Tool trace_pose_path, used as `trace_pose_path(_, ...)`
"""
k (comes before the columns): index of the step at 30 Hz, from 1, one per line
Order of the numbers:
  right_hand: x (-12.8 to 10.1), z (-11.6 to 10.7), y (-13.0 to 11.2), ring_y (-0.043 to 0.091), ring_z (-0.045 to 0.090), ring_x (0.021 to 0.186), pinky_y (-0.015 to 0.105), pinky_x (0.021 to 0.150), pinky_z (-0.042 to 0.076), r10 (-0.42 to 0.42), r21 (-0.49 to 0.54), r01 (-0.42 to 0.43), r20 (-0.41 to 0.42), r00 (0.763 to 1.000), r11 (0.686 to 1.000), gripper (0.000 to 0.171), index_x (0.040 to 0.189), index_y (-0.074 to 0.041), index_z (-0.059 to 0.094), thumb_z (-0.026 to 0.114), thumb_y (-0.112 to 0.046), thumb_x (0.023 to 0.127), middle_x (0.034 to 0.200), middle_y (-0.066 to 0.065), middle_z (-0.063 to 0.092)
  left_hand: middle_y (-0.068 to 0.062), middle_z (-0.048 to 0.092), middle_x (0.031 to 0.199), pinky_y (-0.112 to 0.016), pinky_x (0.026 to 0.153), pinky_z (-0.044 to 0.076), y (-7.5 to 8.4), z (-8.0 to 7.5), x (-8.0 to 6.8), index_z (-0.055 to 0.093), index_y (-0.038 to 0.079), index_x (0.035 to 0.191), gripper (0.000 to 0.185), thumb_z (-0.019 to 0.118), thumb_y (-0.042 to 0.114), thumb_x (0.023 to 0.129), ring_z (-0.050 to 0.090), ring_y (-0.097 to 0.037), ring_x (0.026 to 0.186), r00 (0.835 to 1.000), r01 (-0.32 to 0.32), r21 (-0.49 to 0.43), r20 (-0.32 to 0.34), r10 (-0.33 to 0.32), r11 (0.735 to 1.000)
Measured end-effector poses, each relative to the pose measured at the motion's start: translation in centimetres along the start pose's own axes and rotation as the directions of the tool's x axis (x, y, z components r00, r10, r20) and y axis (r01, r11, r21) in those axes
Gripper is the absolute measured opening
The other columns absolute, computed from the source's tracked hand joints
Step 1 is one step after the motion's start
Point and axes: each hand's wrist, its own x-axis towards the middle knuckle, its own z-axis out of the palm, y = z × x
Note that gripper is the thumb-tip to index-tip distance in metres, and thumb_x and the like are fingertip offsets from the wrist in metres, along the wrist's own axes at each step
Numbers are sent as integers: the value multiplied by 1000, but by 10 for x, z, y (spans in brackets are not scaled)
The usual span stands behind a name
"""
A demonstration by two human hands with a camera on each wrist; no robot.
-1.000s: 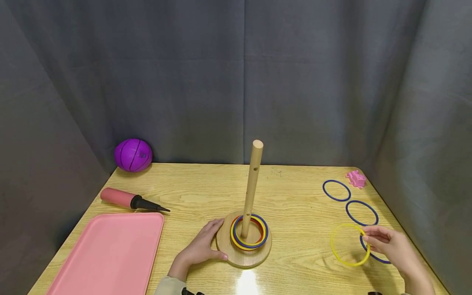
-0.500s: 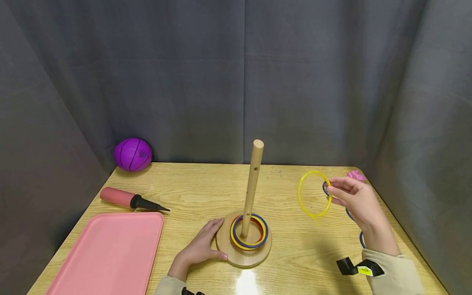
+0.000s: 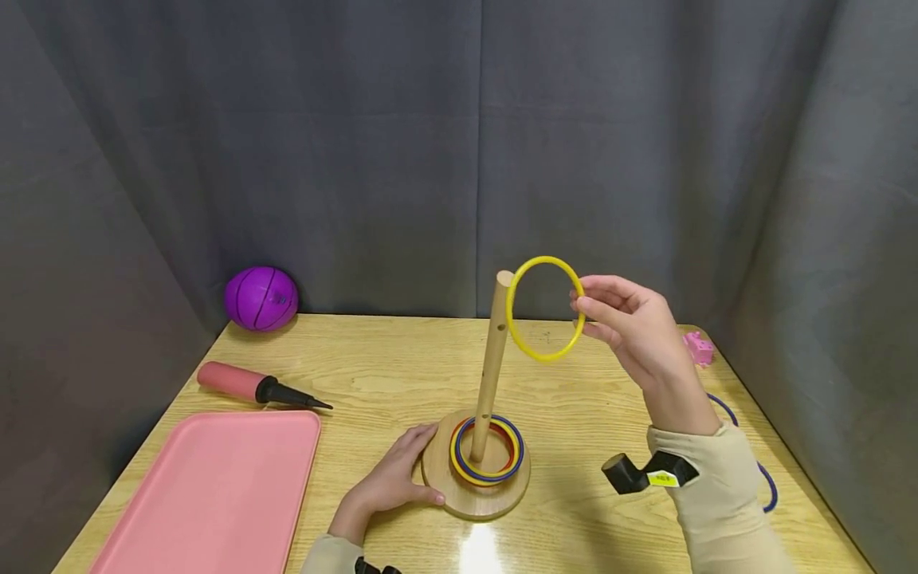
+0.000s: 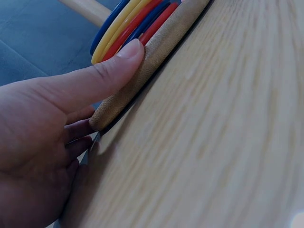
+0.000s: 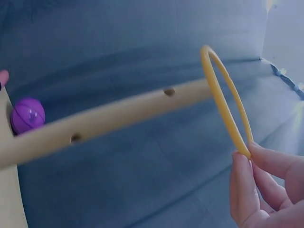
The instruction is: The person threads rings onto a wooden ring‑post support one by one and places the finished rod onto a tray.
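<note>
My right hand (image 3: pixel 638 327) pinches a yellow ring (image 3: pixel 547 358) by its right side, between thumb and fingers. Held up on edge, the ring stands beside the top of a wooden peg (image 3: pixel 493 351), its left side overlapping the peg in the head view. The right wrist view shows the yellow ring (image 5: pixel 221 102) at the peg's end. Around the foot of the peg lie stacked rings (image 3: pixel 521 454) in blue, yellow and red, on a round wooden base (image 3: pixel 476 504). My left hand (image 3: pixel 390 478) holds the base's left edge, thumb at the near side and fingers farther back.
A pink tray (image 3: pixel 215 486) lies at the left, with a pink-and-black hand pump (image 3: pixel 237 381) behind it. A purple ball (image 3: pixel 261 299) sits at the back left corner. At the right are blue rings (image 3: pixel 770 486), partly behind the right arm, and a pink toy piece (image 3: pixel 698 348).
My right hand has lifted the yellow ring from the right side of the table and carried it leftward and up to the peg's top. The left hand stays on the base.
</note>
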Motion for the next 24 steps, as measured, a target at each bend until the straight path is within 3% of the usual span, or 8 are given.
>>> trace_pose_path(11, 13, 29, 13, 6, 67, 77, 19, 68, 58, 78, -12, -79, -67, 995, 997, 22, 91, -19, 73, 64, 2, 89, 85, -5, 70, -15, 31, 154, -64, 113, 24, 1, 1, 0, 27, 6, 153, 108, 87, 36, 68, 24, -42, 144, 1000, 7, -9, -1, -7, 1000)
trace_pose_path(20, 4, 23, 48, 4, 63, 79, 19, 70, 57, 188, -113, -194, -58, 980, 974, 24, 91, -24, 71, 64, -1, 90, 85, -9, 68, -15, 33, 153, -63, 114, 24, 3, 1, 0, 27, 6, 153, 107, 87, 35, 69, 25, -41, 144, 1000, 5, -14, 2, -5, 1000)
trace_pose_path(24, -3, 18, 68, 4, 63, 81, 20, 71, 57, 256, -148, -263, -63, 965, 953, 18, 94, -22, 70, 68, -5, 89, 87, -9, 66, -15, 33, 153, -63, 114, 24, 4, 1, 0, 27, 5, 153, 107, 87, 35, 68, 25, -41, 144, 1000, 6, -17, 4, -6, 1000)
